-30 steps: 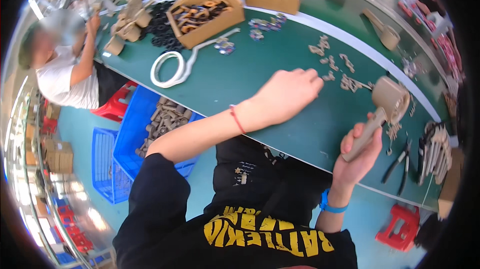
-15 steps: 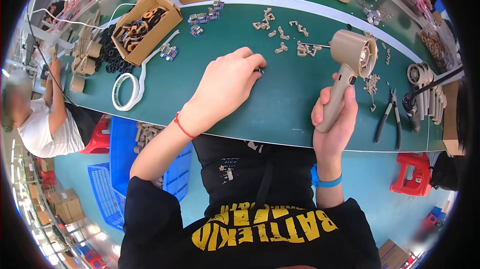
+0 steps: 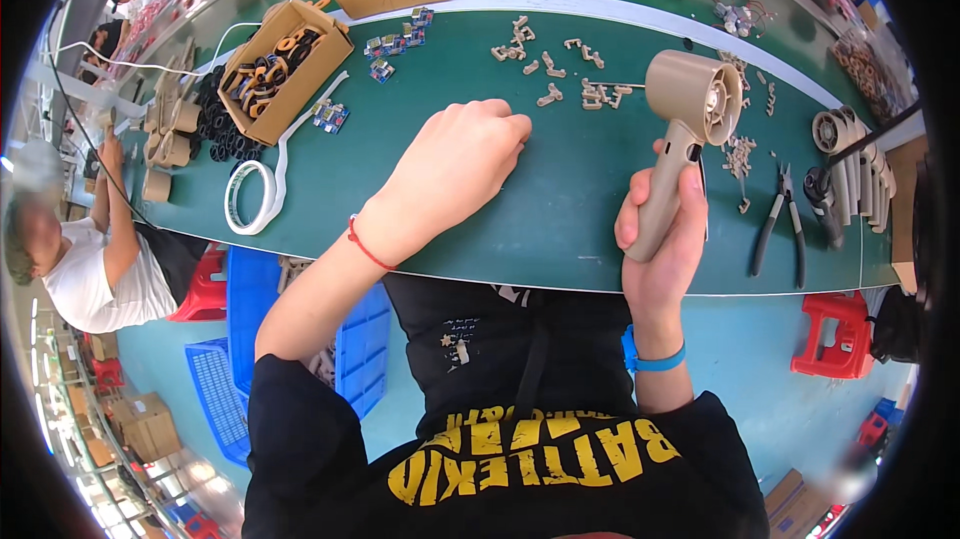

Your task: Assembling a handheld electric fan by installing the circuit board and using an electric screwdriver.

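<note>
A beige handheld fan (image 3: 690, 99) stands upright in my right hand (image 3: 672, 224), its round head above my fingers and its grille facing right. My fingers and thumb wrap round its handle. Over the middle of the green table, my left hand (image 3: 462, 164) is closed, back of the hand up. Whatever its curled fingers hold, if anything, is hidden beneath them. Small beige plastic clips (image 3: 604, 95) lie in loose groups beyond both hands. To the right of the fan, cutting pliers (image 3: 780, 229) rest with their handles spread, near a dark screwdriver-like tool (image 3: 824, 207).
At the left are a roll of white tape (image 3: 250, 197), a carton of black and orange rings (image 3: 285, 69) and small circuit boards (image 3: 380, 69). Several beige fan bodies (image 3: 850, 164) line the right side. A blue crate (image 3: 360, 349) sits below the table edge; a co-worker (image 3: 105, 259) is at far left.
My left hand's fingers have curled further under, hiding the small thing seen at the fingertips before. The fan, still in my right hand, has shifted slightly left in the picture.
</note>
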Demonstrator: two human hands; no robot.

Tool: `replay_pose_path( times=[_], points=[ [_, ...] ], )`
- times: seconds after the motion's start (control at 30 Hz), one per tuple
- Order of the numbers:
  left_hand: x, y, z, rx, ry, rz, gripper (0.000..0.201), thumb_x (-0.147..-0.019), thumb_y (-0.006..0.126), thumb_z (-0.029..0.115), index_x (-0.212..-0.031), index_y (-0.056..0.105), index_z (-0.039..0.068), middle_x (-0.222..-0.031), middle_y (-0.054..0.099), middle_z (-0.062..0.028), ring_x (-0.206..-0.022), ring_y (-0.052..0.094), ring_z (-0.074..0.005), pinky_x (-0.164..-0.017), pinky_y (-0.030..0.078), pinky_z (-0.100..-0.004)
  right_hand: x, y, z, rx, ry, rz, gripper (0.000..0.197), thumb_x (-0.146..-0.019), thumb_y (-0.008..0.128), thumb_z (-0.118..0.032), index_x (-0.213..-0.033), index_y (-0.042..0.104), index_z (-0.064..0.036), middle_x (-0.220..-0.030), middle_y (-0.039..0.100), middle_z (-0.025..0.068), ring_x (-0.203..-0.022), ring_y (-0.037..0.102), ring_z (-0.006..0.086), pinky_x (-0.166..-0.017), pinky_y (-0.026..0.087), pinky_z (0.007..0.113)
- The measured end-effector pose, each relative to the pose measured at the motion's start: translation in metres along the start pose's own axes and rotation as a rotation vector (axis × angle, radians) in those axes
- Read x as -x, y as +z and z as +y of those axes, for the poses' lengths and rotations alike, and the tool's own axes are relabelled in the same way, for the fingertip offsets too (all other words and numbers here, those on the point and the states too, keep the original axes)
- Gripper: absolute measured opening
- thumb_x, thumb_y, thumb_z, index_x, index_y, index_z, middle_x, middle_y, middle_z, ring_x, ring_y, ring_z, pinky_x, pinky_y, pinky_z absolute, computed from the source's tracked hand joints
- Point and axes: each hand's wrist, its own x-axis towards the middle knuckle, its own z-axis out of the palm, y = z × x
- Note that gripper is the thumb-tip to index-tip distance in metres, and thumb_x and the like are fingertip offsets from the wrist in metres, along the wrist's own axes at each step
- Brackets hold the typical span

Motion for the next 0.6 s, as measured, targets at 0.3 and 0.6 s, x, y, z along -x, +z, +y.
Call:
replay_pose_path(
  times=[0.3,0.6],
  points=[
    [-0.009,0.009,-0.012,0.058,-0.036,-0.029,0.005,-0.073,0.062,0.000,-0.074,0.058,-0.001,-0.071,0.059,-0.0139,-0.070,0.062,-0.0315,-0.065,0.050,-0.0393,0.002,0.003,-0.001,0.005,-0.003,0.014,0.045,-0.102,0.038,-0.040,-0.124,0.047,-0.0019,-0.076,0.052,0.0048,-0.048,0.045,0.0084,-0.041,0.034,0.020],
    [0.004,-0.009,-0.023,0.188,-0.040,-0.081,0.005,-0.086,0.057,0.005,-0.086,0.057,0.000,-0.087,0.061,-0.0162,-0.082,0.061,-0.0334,-0.074,0.049,-0.0404,0.004,0.002,-0.003,-0.003,-0.001,0.032,0.045,-0.101,0.039,-0.039,-0.123,0.047,-0.0006,-0.076,0.052,0.0052,-0.047,0.045,0.0088,-0.040,0.034,0.021]
  ],
)
